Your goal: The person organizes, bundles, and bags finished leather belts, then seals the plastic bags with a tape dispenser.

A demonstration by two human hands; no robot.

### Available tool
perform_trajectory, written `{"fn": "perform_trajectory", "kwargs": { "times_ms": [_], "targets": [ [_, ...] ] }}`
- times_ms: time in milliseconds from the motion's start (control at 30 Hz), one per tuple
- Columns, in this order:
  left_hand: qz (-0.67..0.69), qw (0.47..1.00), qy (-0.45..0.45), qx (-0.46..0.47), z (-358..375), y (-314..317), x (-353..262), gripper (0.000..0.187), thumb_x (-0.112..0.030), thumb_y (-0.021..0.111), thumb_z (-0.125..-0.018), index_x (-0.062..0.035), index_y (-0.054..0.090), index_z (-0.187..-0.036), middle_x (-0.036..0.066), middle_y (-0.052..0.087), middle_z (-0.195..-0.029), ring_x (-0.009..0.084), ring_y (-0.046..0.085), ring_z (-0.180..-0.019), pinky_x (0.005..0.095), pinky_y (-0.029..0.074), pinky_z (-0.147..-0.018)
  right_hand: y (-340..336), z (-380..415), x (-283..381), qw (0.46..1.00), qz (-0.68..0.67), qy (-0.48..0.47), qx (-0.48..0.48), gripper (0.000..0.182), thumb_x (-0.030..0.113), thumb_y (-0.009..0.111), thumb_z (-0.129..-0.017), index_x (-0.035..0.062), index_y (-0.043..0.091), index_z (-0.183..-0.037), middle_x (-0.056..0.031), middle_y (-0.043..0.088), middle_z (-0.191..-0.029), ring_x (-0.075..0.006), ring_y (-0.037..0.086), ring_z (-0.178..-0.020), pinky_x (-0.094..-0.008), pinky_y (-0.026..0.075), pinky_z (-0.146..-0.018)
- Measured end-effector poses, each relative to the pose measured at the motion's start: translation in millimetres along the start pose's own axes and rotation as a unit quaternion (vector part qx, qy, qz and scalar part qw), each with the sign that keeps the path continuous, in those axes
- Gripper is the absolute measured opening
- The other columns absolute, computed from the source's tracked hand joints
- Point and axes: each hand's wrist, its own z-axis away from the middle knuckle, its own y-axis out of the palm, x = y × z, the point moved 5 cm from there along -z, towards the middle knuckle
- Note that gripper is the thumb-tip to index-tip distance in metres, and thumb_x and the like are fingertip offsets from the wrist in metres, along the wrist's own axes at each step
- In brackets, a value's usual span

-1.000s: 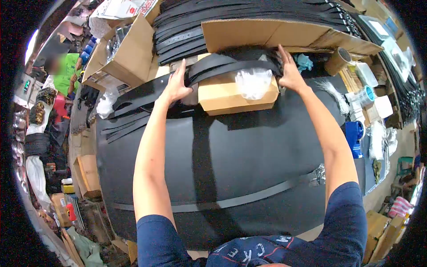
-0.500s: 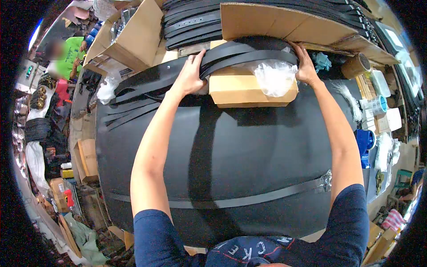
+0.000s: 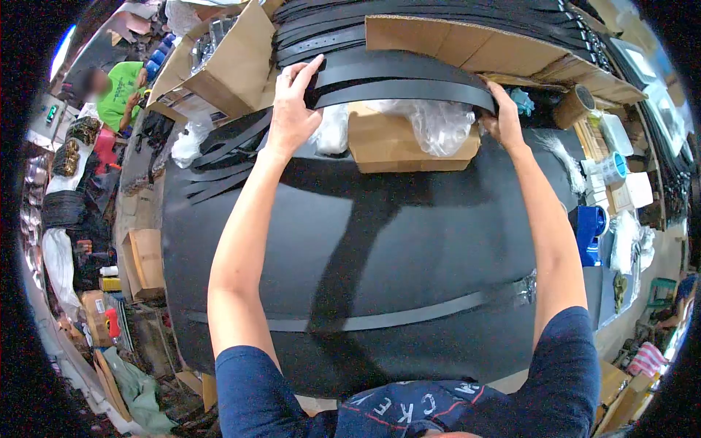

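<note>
Both my arms reach across a black work table (image 3: pixel 409 241). My left hand (image 3: pixel 292 109) grips the left end of a pair of black belt straps (image 3: pixel 405 79). My right hand (image 3: pixel 502 117) holds their right end. The straps are lifted off a brown cardboard box (image 3: pixel 398 142) that has clear plastic bags (image 3: pixel 438 124) lying on it. A single black belt (image 3: pixel 380 320) with a metal buckle (image 3: pixel 524 285) lies flat across the near part of the table.
Stacks of black belts (image 3: pixel 328 33) and cardboard sheets (image 3: pixel 445 40) line the far edge. An open carton (image 3: pixel 219 69) stands at the far left, loose straps (image 3: pixel 219 164) beside it. Tape rolls (image 3: pixel 573 106) and a blue tool (image 3: pixel 591 233) sit on the right. A person in green (image 3: pixel 117 91) is far left.
Both hands have raised the straps up and away from the box top. The left ends no longer trail down to the loose straps on the left.
</note>
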Motion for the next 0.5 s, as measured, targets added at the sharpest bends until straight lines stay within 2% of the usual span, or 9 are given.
{"fn": "perform_trajectory", "kwargs": {
  "times_ms": [67, 133, 167, 233, 267, 333, 400, 467, 500],
  "targets": [
    [-0.01, 1.0, 0.008, -0.005, -0.4, -16.3, -19.4, 0.084, 0.011, 0.066, -0.059, -0.0129, 0.051, -0.138, 0.016, 0.054, -0.121, 0.0334, 0.051, -0.117, 0.0381, 0.041, -0.103, -31.4, -8.8, 46.7, 1.0, -0.029, -0.003, 0.006, 0.066, -0.01, 0.056, -0.066, 0.0004, 0.052, -0.131, -0.0203, 0.059, -0.127, -0.0368, 0.055, -0.12, -0.0392, 0.042, -0.103],
    [-0.01, 1.0, 0.007, -0.002, 5.9, -33.2, -41.5, 0.087, 0.013, 0.066, -0.057, -0.0138, 0.051, -0.138, 0.016, 0.054, -0.122, 0.033, 0.051, -0.117, 0.0384, 0.041, -0.103, -57.9, -6.0, 68.2, 0.998, 0.012, -0.04, -0.036, 0.074, -0.009, 0.06, -0.062, 0.0038, 0.049, -0.135, -0.0212, 0.057, -0.127, -0.0374, 0.054, -0.119, -0.0401, 0.042, -0.104],
    [-0.025, 0.999, 0.008, 0.018, 11.0, -40.2, -53.3, 0.088, 0.013, 0.066, -0.057, -0.0138, 0.05, -0.139, 0.015, 0.054, -0.121, 0.0328, 0.051, -0.117, 0.0384, 0.041, -0.103, -74.2, -0.9, 80.7, 0.996, 0.046, -0.056, -0.045, 0.069, -0.005, 0.056, -0.067, 0.0053, 0.049, -0.135, -0.0209, 0.057, -0.126, -0.0379, 0.053, -0.12, -0.0412, 0.041, -0.105],
    [-0.054, 0.997, 0.018, 0.06, 28.9, -49.4, -76.0, 0.089, 0.015, 0.064, -0.056, -0.0114, 0.049, -0.14, 0.016, 0.053, -0.119, 0.0333, 0.05, -0.115, 0.0389, 0.04, -0.103, -104.1, 14.6, 105.3, 0.992, 0.079, -0.078, -0.053, 0.059, 0.007, 0.053, -0.075, 0.0015, 0.05, -0.134, -0.0209, 0.057, -0.128, -0.0383, 0.053, -0.12, -0.0435, 0.04, -0.105],
    [-0.054, 0.994, 0.053, 0.072, 40.0, -51.0, -84.7, 0.09, 0.017, 0.061, -0.055, -0.0092, 0.047, -0.14, 0.017, 0.05, -0.119, 0.0352, 0.048, -0.116, 0.0397, 0.039, -0.104, -118.0, 24.4, 118.5, 0.989, 0.102, -0.094, -0.053, 0.056, 0.012, 0.052, -0.078, 0.0, 0.05, -0.133, -0.0209, 0.057, -0.128, -0.0383, 0.053, -0.121, -0.0441, 0.039, -0.106],
    [-0.042, 0.992, 0.009, 0.118, 69.9, -46.4, -97.5, 0.091, 0.017, 0.061, -0.054, -0.0081, 0.044, -0.141, 0.019, 0.048, -0.123, 0.0374, 0.046, -0.118, 0.0409, 0.038, -0.105, -137.5, 53.3, 136.0, 0.982, 0.131, -0.125, -0.057, 0.05, 0.018, 0.055, -0.082, 0.0, 0.053, -0.129, -0.0202, 0.058, -0.127, -0.0381, 0.053, -0.121, -0.0466, 0.039, -0.105],
    [-0.027, 0.988, 0.012, 0.155, 96.3, -36.4, -109.8, 0.09, 0.014, 0.063, -0.055, -0.0058, 0.042, -0.14, 0.021, 0.046, -0.128, 0.0395, 0.044, -0.12, 0.0434, 0.036, -0.106, -144.2, 88.2, 145.6, 0.982, 0.16, -0.09, -0.031, 0.048, 0.01, 0.056, -0.081, 0.0014, 0.055, -0.128, -0.0185, 0.059, -0.127, -0.037, 0.054, -0.12, -0.0473, 0.04, -0.105],
    [-0.033, 0.986, 0.038, 0.16, 114.8, -26.0, -123.4, 0.083, 0.013, 0.064, -0.058, -0.0028, 0.044, -0.137, 0.022, 0.052, -0.126, 0.0402, 0.046, -0.119, 0.0442, 0.036, -0.105, -137.5, 132.4, 141.3, 0.978, 0.196, -0.065, 0.021, 0.055, -0.004, 0.056, -0.074, 0.0026, 0.055, -0.128, -0.0189, 0.059, -0.127, -0.0353, 0.054, -0.121, -0.0466, 0.04, -0.106],
    [-0.049, 0.983, 0.035, 0.176, 117.4, -19.2, -132.1, 0.082, 0.012, 0.066, -0.056, -0.0015, 0.047, -0.135, 0.023, 0.055, -0.122, 0.0405, 0.051, -0.115, 0.0454, 0.038, -0.099, -134.8, 149.8, 142.3, 0.984, 0.173, -0.039, 0.03, 0.057, -0.011, 0.048, -0.075, 0.0024, 0.055, -0.13, -0.0184, 0.057, -0.13, -0.0341, 0.052, -0.125, -0.0443, 0.039, -0.108]
  ]
}}
